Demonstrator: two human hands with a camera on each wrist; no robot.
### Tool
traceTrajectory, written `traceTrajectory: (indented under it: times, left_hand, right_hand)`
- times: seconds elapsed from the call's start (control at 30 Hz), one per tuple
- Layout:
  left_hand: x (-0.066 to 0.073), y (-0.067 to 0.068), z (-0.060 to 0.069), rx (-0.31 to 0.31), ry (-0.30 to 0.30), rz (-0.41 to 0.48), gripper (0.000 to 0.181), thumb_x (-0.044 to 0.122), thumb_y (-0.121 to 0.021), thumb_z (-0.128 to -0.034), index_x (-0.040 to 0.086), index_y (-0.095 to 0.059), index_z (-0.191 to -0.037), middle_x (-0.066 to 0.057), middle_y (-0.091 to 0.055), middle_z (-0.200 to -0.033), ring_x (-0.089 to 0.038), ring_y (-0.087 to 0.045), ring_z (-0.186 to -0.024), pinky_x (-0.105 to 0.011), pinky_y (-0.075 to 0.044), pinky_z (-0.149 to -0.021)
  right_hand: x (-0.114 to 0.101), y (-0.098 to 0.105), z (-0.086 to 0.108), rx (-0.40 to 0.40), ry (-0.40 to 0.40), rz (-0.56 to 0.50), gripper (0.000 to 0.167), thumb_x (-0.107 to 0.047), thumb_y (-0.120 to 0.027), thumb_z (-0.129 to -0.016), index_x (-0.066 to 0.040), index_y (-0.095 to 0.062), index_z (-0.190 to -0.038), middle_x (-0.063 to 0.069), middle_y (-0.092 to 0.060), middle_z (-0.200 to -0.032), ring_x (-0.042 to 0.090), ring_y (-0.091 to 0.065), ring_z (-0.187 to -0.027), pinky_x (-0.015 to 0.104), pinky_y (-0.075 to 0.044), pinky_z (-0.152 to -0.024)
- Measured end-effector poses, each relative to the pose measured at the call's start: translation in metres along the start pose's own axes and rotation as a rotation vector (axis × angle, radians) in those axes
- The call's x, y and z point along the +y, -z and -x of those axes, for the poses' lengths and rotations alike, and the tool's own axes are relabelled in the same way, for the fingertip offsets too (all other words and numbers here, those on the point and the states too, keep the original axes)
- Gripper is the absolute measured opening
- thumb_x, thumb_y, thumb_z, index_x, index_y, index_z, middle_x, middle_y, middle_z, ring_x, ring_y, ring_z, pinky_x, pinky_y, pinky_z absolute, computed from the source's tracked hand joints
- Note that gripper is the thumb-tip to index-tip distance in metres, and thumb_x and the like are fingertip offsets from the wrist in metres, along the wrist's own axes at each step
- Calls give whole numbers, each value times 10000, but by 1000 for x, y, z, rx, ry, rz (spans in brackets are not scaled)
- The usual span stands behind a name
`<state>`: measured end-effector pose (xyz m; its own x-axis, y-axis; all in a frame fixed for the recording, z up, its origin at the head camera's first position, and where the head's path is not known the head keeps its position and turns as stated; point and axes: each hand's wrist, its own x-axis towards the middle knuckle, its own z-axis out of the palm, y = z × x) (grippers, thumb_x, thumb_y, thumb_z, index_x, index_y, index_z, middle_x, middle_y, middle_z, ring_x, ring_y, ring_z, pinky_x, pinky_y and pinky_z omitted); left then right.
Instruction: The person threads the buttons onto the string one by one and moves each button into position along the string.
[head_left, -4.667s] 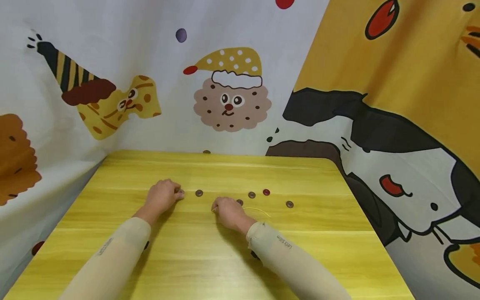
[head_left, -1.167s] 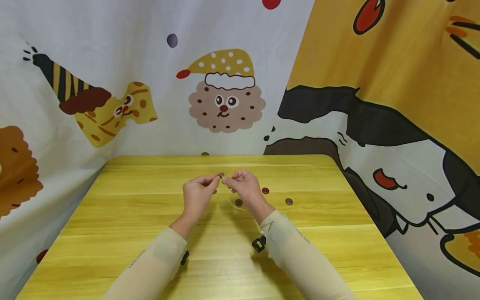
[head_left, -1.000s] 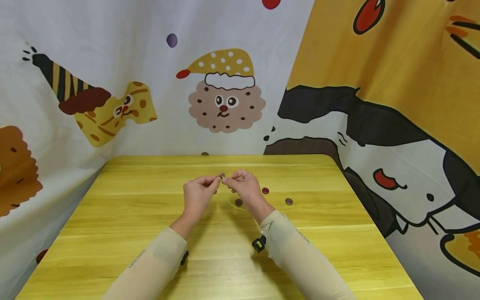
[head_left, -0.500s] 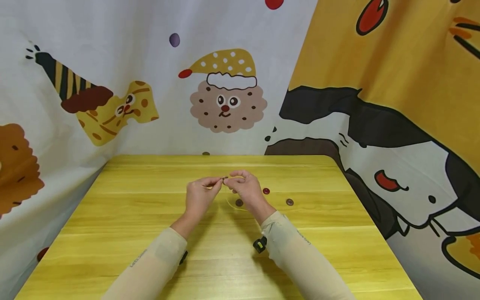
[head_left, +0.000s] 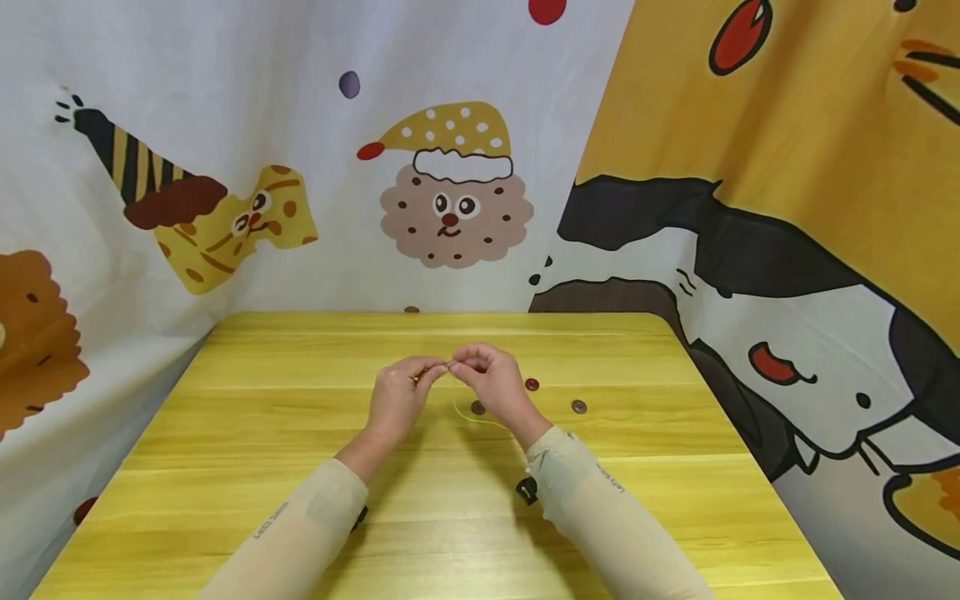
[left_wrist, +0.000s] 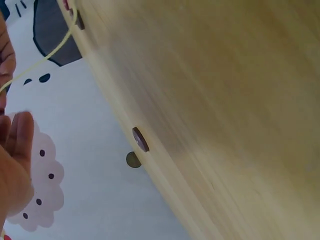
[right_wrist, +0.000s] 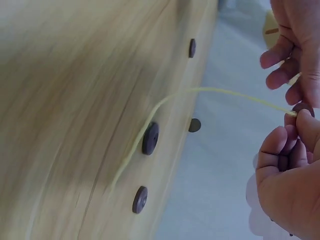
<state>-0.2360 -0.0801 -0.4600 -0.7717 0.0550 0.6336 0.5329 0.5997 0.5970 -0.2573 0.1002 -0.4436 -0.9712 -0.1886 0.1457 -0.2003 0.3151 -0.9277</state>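
My hands meet just above the far middle of the table, fingertips almost touching. With thumb and fingertips my left hand point(head_left: 397, 404) pinches a small brown button point(right_wrist: 304, 108), mostly covered by fingers. Opposite it, my right hand point(head_left: 498, 383) pinches a thin yellow cord point(right_wrist: 230, 92) close against that button. Whether the cord passes through a hole is hidden. The cord's loose length droops from the fingertips to the table, past a brown button point(right_wrist: 150, 138). In the left wrist view my left hand point(left_wrist: 17, 165) shows only partly at the edge.
On the yellow wood-grain table point(head_left: 420, 517) lie a dark red button point(head_left: 532, 384) and a brown button point(head_left: 579, 407) to the right. Another brown button point(left_wrist: 140, 139) lies near the far edge. A cartoon-printed cloth point(head_left: 300, 100) hangs behind the table.
Since the oldest frame, my left hand has lifted a button off the table and both hands have come together. Within the last second the button has turned and become more covered by fingers.
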Motion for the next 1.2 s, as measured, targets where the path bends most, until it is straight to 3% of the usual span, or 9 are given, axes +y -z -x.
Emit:
traceTrajectory:
  times: [0.2, 0.3, 0.37, 0.47, 0.6, 0.87, 1.03, 1.2]
  left_hand:
    - [4, 5, -10, -156, 337, 160, 265, 314, -722, -1039, 74, -832, -1055, -85, -802, -929, -154, -638, -752, -226, -532, -627]
    - [3, 9, -15, -249, 455, 196, 291, 358, -717, -1043, 96, -829, -1101, -79, -805, -1028, -172, -663, -857, -263, -562, -710]
    - [3, 12, -17, -304, 501, 210, 300, 374, -714, -1045, 104, -823, -1116, -74, -805, -1083, -189, -691, -930, -300, -591, -767]
    - [3, 15, -18, -355, 525, 216, 304, 381, -703, -1052, 105, -812, -1119, -72, -799, -1119, -204, -711, -992, -336, -612, -820]
    - [5, 14, -18, -342, 535, 225, 295, 364, -696, -1059, 96, -806, -1114, -79, -794, -1084, -194, -715, -933, -324, -621, -784]
    - [11, 8, -14, -265, 537, 208, 251, 314, -694, -1064, 95, -817, -1054, -65, -803, -964, -193, -719, -835, -298, -617, -712]
    - [12, 7, -12, -269, 532, 236, 245, 288, -679, -1074, 80, -804, -1037, -56, -805, -948, -214, -747, -872, -342, -659, -787]
    - [12, 8, -10, -258, 548, 222, 239, 294, -686, -1070, 89, -807, -1044, -79, -802, -958, -197, -745, -855, -306, -648, -750]
  right_hand:
    - [2, -3, 2, 2, 100, 110, 83, -168, -763, -1003, -130, -779, -1076, 40, -821, -977, 83, -668, -822, 212, -564, -721]
    - [4, -4, 4, -4, 124, 141, 79, -182, -753, -1011, -136, -776, -1071, 24, -818, -977, 79, -666, -811, 205, -573, -723]
    - [6, -6, 6, -5, 133, 152, 76, -187, -747, -1015, -145, -772, -1072, 10, -814, -976, 72, -665, -806, 202, -575, -718]
    - [9, -6, 7, -3, 138, 160, 74, -192, -742, -1019, -149, -768, -1074, 3, -812, -978, 74, -659, -804, 205, -572, -712]
    - [9, -6, 8, -21, 94, 111, 99, -204, -736, -1028, -149, -773, -1102, 16, -819, -1019, 97, -671, -840, 228, -583, -738]
    - [4, -1, 8, -77, -182, -152, 273, -405, -718, -1035, -178, -791, -1169, 17, -762, -1060, 171, -638, -865, 319, -530, -598]
    - [3, -1, 7, -72, -220, -126, 242, -347, -759, -1014, -158, -793, -1159, 18, -800, -1064, 195, -656, -854, 300, -560, -624]
    - [2, -2, 7, -32, -212, -67, 223, -275, -764, -999, -117, -792, -1154, 42, -808, -1022, 288, -699, -922, 462, -635, -769]
